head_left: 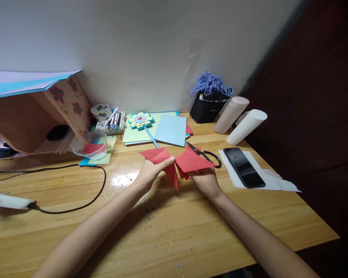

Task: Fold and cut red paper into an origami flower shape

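Observation:
Folded red paper [193, 160] with pointed flaps is held up over the middle of the table. My left hand [152, 170] pinches its left part, the thumb lying on top. From below, my right hand [207, 181] grips the right part, and its fingers are mostly hidden under the paper. Black-handled scissors [210, 156] lie just behind my right hand. Beyond the red paper is a layered paper flower [139, 119] in yellow and blue, on a blue paper stem [151, 137]. A light blue sheet [172, 129] rests beside it on a stack of coloured paper.
At left are a decorated box [72, 102], a plastic bowl [89, 144] with red scraps, markers [113, 120] and a black cable [104, 181]. A black marker case [207, 110] with blue yarn [211, 83] stands behind. Two white rolls [246, 125] and a phone [243, 168] are at right.

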{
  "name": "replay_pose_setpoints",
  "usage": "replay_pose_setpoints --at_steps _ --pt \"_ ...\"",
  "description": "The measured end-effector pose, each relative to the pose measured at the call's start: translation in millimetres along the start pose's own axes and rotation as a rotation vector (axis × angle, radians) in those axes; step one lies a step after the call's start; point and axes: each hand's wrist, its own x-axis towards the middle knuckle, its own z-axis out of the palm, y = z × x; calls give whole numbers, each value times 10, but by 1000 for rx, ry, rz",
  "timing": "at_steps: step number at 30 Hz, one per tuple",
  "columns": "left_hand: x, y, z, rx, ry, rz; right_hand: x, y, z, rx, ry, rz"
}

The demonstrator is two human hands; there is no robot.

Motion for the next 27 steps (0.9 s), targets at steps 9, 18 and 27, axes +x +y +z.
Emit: replay_pose_setpoints --at_steps 9,18,27 --pt "-4 -7 -6 -9 35 -38 12 -50 -27 -10 -92 24" --pt "-2 15 -26 6 -32 -29 19 -32 -25 63 -64 50" --pt "1 -16 -53 4 -36 -71 29 -12 -29 83 -39 32"
